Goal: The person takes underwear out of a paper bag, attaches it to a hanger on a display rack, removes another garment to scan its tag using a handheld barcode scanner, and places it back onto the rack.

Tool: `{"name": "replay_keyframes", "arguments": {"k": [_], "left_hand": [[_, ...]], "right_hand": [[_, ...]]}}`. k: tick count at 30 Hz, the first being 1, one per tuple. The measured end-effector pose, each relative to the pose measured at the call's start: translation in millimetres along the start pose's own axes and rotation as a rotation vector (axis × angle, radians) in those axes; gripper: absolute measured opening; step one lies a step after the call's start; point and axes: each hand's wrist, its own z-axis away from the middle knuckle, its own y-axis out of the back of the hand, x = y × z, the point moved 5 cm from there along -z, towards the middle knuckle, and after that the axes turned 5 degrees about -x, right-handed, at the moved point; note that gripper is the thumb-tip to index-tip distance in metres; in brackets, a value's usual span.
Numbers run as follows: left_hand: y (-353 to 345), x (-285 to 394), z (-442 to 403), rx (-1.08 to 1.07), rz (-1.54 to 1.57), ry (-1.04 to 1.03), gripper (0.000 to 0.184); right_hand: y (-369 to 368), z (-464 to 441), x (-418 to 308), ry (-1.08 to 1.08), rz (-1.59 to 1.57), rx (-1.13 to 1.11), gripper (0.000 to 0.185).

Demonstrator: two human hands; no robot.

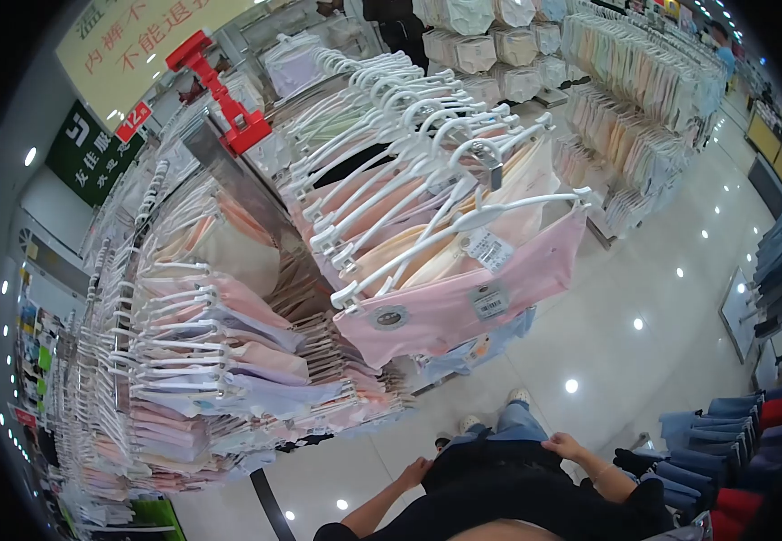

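Note:
Both of my hands are down at my waist, at the two sides of the black top (490, 464) I wear over blue jeans. My left hand (416, 472) is curled closed at one edge of the top, its fingers small in view. My right hand (564, 445) is closed at the opposite edge, fingers against the hem. Ahead of me hangs a pink pair of underpants (463, 316) on a white hanger (472, 221), foremost in a row of pastel underpants. A barcode label is fixed on the pink cloth. Neither hand touches the rack.
A lower rack of pastel underpants (247, 361) fills the left side. A red sign clip (220, 95) stands on the metal rail, near a yellow sign (138, 45). More hanging garments (634, 81) are at the back right. Folded-over jeans (716, 442) hang at the lower right above shiny floor tiles (616, 361).

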Motion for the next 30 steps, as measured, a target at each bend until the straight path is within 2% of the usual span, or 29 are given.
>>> {"name": "replay_keyframes", "arguments": {"k": [1,3,6,9,12,15,19,21,24,26,27,28,29,30], "left_hand": [[-3.3,0.9,6.3,0.06,-0.085,-0.138,0.03],[-19.5,-7.8,19.8,-0.033,0.078,-0.045,0.029],[-34.9,-10.7,25.0,-0.125,0.281,0.084,0.028],[-41.8,-7.6,23.8,-0.163,0.377,0.158,0.027],[-40.0,-4.3,17.8,-0.201,0.446,0.214,0.026],[-38.3,4.4,2.3,-0.226,0.506,0.265,0.026],[-36.9,40.7,-29.4,-0.167,0.49,0.373,0.026],[-31.3,73.7,-47.5,-0.095,0.426,0.46,0.025],[-5.6,139.6,-85.0,0.164,0.257,0.364,0.024],[53.0,221.1,-116.5,0.384,0.276,0.322,0.021],[92.7,268.2,-125.5,0.543,0.166,0.145,0.016],[138.5,319.5,-124.3,0.797,0.035,-0.217,0.014],[181.4,371.0,-111.5,0.958,-0.312,-0.357,0.016],[215.4,397.0,-96.3,1.11,-0.347,-0.47,0.016]], "right_hand": [[0.4,2.4,21.6,-0.084,-0.091,-0.034,0.032],[-2.5,38.3,32.5,-0.355,-0.514,-0.157,0.024],[-14.7,54.5,58.0,-0.418,-0.795,-0.352,0.014],[-7.7,42.4,83.5,-0.341,-0.734,-0.386,0.011],[16.6,23.7,85.6,-0.196,-0.008,-0.124,0.015],[31.8,6.8,84.3,0.046,0.488,-0.109,0.022],[82.3,14.4,81.8,-0.16,0.707,-0.034,0.031],[116.2,28.6,79.5,-0.221,0.69,0.022,0.033],[170.7,38.2,93.7,-0.241,0.575,0.191,0.033],[206.0,40.6,112.1,-0.206,0.41,0.284,0.031],[220.9,40.3,119.1,-0.184,0.408,0.304,0.031],[233.6,39.7,124.6,-0.162,0.406,0.321,0.031],[244.9,38.3,129.2,-0.14,0.402,0.335,0.031],[253.7,36.9,130.8,-0.148,0.401,0.312,0.031]]}}
